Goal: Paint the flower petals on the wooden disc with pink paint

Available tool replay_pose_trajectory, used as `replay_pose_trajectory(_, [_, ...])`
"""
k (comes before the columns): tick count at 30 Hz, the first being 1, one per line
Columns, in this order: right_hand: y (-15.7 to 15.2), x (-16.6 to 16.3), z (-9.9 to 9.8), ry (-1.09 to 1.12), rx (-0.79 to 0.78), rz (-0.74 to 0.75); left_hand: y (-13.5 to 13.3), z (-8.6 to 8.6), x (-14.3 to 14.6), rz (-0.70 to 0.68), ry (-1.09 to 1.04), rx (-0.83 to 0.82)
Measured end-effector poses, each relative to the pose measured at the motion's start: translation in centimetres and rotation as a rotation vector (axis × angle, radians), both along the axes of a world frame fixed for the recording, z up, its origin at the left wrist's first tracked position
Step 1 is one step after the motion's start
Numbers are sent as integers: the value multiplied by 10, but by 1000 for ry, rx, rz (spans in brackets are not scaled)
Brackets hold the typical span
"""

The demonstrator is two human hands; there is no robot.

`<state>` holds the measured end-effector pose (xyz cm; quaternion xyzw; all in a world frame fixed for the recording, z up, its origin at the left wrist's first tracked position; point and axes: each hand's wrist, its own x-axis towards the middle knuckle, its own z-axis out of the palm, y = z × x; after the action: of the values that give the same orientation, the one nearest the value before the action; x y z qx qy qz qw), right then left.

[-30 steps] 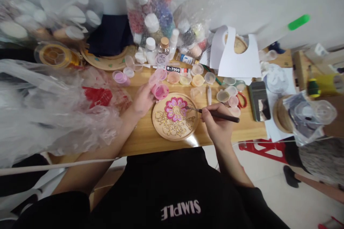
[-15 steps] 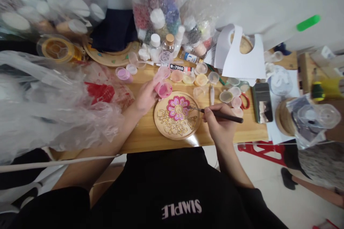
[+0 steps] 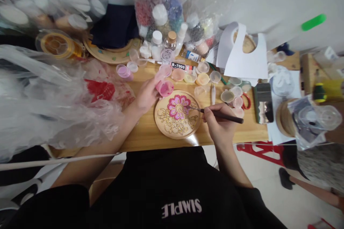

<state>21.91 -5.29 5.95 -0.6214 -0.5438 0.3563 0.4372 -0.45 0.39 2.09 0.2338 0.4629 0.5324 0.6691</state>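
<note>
A round wooden plate (image 3: pixel 164 131) lies on the table, bearing gold outlines and a pink flower (image 3: pixel 178 107) with darker pink petal edges. At its right, my right hand (image 3: pixel 220 120) is closed around the dark handle of a small palette knife (image 3: pixel 228 117). The knife's thin tip rests at the flower's right petals; whether it touches them I cannot tell. My left hand (image 3: pixel 146 94), closed, grips a small plastic cup (image 3: pixel 165 88) of pink material at the plate's upper left edge. The cup is tilted towards me, its lid flipped up behind.
Behind the plate stand several small cups (image 3: pixel 202 78), a B-7000 glue tube (image 3: pixel 178 66) and bottles (image 3: pixel 156 44). Crumpled plastic bags (image 3: pixel 53 107) cover the left. To the right are red scissors (image 3: pixel 246 101) and a phone (image 3: pixel 263 103). Another person's leg (image 3: pixel 314 189) shows at lower right.
The view has shifted slightly. Both hands keep their holds, and the knife tip stays at the flower's right side with hardly any movement.
</note>
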Motion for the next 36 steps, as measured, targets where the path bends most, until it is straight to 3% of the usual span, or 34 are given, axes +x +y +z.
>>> replay_pose_trajectory(29, [0, 4, 0, -51, 17, -2, 1, 7, 1, 7, -95, -77])
replay_pose_trajectory(36, [0, -2, 0, -27, 4, 16, 0, 2, -1, -10, -56, -59])
